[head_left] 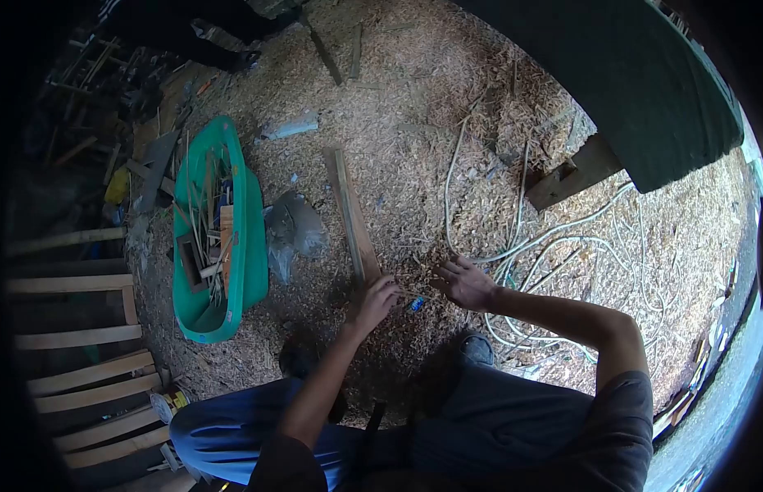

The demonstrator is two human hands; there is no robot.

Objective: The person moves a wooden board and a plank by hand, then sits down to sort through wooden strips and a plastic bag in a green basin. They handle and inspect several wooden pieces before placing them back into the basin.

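Sawdust and wood shavings cover the ground (414,90) where the person crouches. Both hands meet just past the near end of a wooden plank (350,215) lying on the shavings. The left hand (375,301) is curled, fingers pinched on a thin strip (406,289) that runs across to the right hand (465,283), whose fingers are half open at the strip's other end. Apparently the strip is being worked or bent; next it needs a firmer two-handed hold. A green tub (252,246) of sticks sits to the left.
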